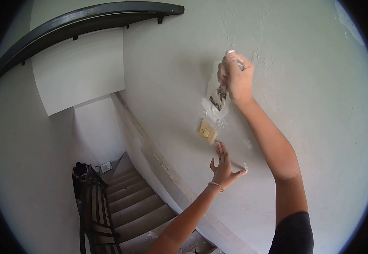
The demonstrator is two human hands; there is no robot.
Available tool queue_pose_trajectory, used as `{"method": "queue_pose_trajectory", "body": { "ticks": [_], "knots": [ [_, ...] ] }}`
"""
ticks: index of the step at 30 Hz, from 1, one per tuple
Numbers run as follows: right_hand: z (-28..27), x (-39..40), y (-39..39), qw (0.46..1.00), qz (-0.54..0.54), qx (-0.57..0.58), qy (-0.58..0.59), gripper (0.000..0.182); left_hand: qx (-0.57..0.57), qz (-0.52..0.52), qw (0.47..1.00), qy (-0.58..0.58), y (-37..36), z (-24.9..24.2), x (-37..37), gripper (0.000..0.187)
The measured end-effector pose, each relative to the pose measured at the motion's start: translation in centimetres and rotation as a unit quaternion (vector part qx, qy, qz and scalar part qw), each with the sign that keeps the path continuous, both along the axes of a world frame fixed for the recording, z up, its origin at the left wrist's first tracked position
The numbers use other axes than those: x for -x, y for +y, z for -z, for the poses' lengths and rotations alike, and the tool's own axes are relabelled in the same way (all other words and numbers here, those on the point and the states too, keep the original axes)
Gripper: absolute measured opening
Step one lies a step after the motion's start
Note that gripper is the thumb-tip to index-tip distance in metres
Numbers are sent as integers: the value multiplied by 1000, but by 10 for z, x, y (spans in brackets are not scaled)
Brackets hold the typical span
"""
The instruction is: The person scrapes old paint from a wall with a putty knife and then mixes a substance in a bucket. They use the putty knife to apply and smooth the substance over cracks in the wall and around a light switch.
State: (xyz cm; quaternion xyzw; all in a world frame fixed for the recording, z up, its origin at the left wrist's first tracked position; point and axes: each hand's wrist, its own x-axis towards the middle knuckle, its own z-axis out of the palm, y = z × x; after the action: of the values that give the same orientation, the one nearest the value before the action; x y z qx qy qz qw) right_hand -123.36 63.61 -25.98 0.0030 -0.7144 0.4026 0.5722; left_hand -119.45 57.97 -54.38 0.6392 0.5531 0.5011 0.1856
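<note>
My right hand (237,76) is closed around a scraper, its dark, stained blade (218,99) pointing down against the wall over a rough white patch (213,111). Just below that patch a yellowish light switch (207,132) sits tilted in view on the pale wall. Beneath the switch my left hand (225,166), with a beaded bracelet at its wrist, has its fingers spread and holds nothing. Its fingertips are close to the switch's lower corner; whether they touch the wall I cannot tell.
A dark handrail (86,21) curves across the upper left. Stairs (135,199) descend at the lower left beside a black metal railing (97,207). White debris lies on the lower steps in view. Flaking paint marks the wall above my right hand.
</note>
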Motion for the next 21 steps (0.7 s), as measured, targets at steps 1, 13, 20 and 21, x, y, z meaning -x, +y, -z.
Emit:
{"method": "queue_pose_trajectory", "body": {
  "ticks": [1, 13, 20, 21],
  "knots": [
    [-3, -1, 1, 1000, -9, -1, 11, 41, 7, 9, 1000, -1, -1, 0, 3, 134],
    [6, 14, 19, 997, 63, -14, -43, 41, 32, 71, 997, 17, -2, 7, 22, 119],
    [3, 17, 27, 992, 112, -47, -44, 39, 22, 85, 996, -4, -1, 5, 30, 106],
    [17, 26, 32, 998, 42, -26, -50, 39, 19, 81, 996, -13, -4, 3, 29, 104]
  ]
}}
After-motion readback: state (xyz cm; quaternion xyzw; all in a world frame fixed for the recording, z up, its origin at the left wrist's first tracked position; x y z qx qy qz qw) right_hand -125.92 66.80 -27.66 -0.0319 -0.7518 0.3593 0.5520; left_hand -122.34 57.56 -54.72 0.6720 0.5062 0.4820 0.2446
